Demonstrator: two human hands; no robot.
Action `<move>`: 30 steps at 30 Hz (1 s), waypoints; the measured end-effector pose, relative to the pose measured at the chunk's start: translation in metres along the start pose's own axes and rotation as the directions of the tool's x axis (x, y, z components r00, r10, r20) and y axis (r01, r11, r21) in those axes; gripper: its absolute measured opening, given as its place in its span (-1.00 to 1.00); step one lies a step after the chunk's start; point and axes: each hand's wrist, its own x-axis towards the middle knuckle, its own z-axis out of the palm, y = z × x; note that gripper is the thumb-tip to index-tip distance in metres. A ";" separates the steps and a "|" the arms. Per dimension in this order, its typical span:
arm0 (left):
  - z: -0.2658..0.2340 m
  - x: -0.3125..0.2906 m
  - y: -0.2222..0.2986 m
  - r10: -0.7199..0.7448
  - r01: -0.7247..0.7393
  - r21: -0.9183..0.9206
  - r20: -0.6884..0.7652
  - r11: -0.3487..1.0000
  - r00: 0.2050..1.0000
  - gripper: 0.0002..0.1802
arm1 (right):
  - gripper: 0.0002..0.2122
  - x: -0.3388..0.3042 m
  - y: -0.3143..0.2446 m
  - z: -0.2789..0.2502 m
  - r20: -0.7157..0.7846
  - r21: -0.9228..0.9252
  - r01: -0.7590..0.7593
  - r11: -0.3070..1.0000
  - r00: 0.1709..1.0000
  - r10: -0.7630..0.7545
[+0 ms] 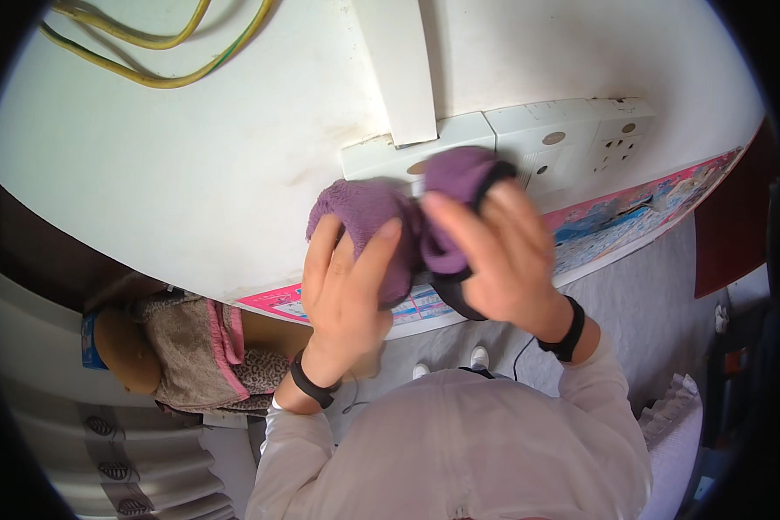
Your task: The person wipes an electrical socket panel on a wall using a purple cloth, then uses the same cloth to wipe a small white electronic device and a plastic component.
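Observation:
A purple towel [366,206] with dark edging is bunched up against the white wall-mounted socket panels [529,143]. My left hand [345,290] grips the left part of the towel, its fingers pressed into the cloth. Farther right, my right hand [504,251] is closed around another fold of the same purple fabric, just below the panel; its fingers are somewhat blurred. Whether this is one towel or two pieces I cannot tell. Black bands circle both my wrists. The cloth hides part of the left panel and whatever lies behind it.
A white cable duct [399,69] runs down the wall to the panels. Yellow-green cables [160,80] loop at the upper left. Beneath the panels stretches a pink and blue printed strip [620,212]. A brown blanket [182,351] with pink trim lies at the lower left, near a grey-striped curtain [43,433].

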 end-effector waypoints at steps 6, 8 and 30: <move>0.004 0.005 0.005 0.008 -0.010 0.046 0.053 0.999 0.999 -0.38 | -0.71 0.001 -0.003 -0.008 0.051 0.010 -0.042 0.999 0.998 0.041; 0.001 0.007 0.007 0.002 -0.004 0.031 0.076 1.000 0.997 -0.39 | -0.72 0.004 -0.003 -0.004 -0.010 0.007 0.023 1.000 1.000 -0.023; 0.006 -0.025 0.003 -0.107 0.118 -0.188 0.067 0.975 0.992 -0.55 | -0.65 0.007 -0.002 -0.015 0.074 -0.093 -0.105 0.990 0.991 0.112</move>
